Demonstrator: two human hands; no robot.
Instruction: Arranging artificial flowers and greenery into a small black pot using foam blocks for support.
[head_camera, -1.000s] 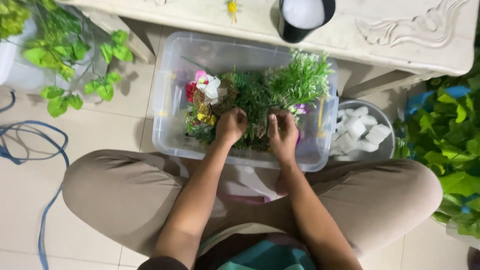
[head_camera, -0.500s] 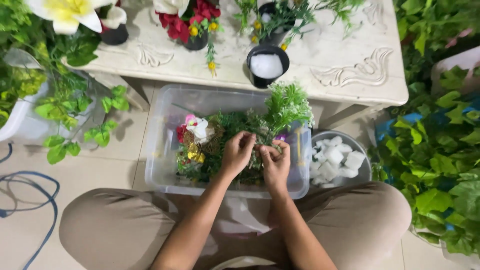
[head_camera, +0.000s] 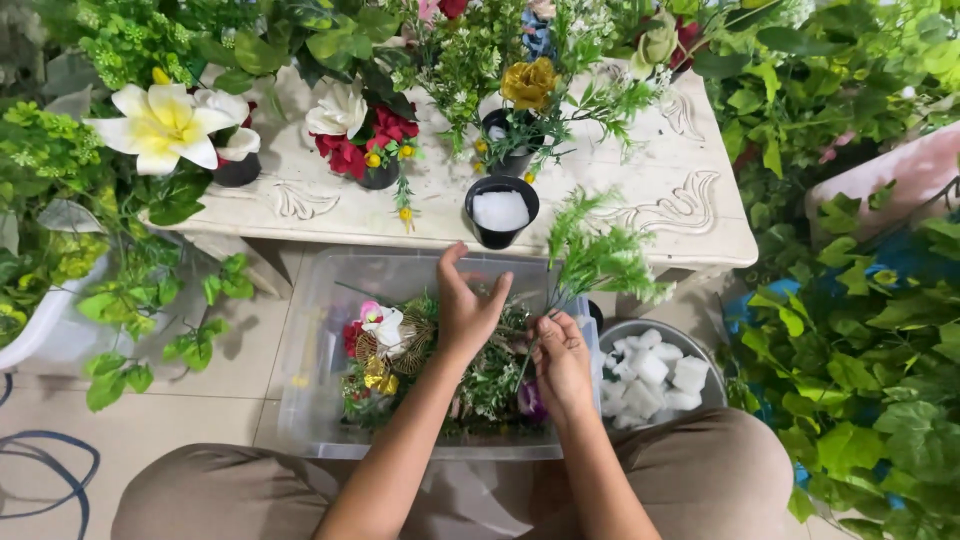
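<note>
Two hands work over the clear plastic tub (head_camera: 320, 330): your right hand (head_camera: 562, 362) pinches the feathery green fern sprig (head_camera: 600, 258), left hand (head_camera: 466, 312) spread open beside it. Grip low on the stem, lifting straight clear of the tangle.

White carved surface (head_camera: 640, 215) bears black flower pots (head_camera: 501, 211); the tiled floor (head_camera: 190, 420) carries a clear plastic bin (head_camera: 320, 340); grey bowl (head_camera: 690, 335) beside it.

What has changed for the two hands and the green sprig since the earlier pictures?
The right hand has lifted the green sprig up out of the clear bin. The left hand rose and opened, holding nothing. The bin, black pot and white table stayed in place.
</note>
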